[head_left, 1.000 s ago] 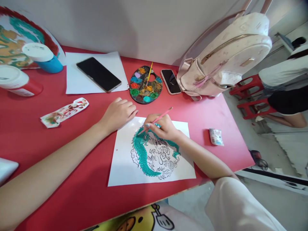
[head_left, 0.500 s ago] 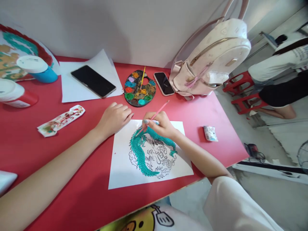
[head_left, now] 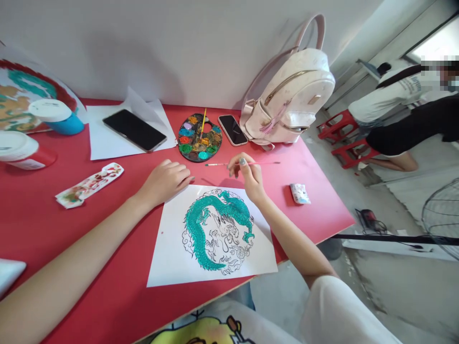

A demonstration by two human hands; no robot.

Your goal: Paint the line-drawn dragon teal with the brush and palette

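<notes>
A white sheet (head_left: 168,258) with a dragon drawing (head_left: 217,229), partly painted teal, lies near the front edge of the red table (head_left: 118,286). My left hand (head_left: 163,180) rests on the sheet's upper left corner, fingers curled loosely and holding nothing. My right hand (head_left: 247,174) is lifted above the sheet's top edge and pinches a thin pink paintbrush (head_left: 244,164) held level, its tip pointing left toward the round paint palette (head_left: 199,138). A second yellow brush (head_left: 203,122) lies in the palette.
Two phones (head_left: 134,130) (head_left: 233,129) lie near the palette, one on white paper (head_left: 107,141). A pale backpack (head_left: 287,105) leans on the wall. Paint jars (head_left: 21,150) (head_left: 57,116), a stained paper strip (head_left: 89,185) and a small packet (head_left: 299,193) sit on the table. A person sits on red stools (head_left: 344,143) at right.
My right hand has lifted the brush off the dragon and moved it up toward the palette, turning the brush level. The view has shifted, so everything sits further left.
</notes>
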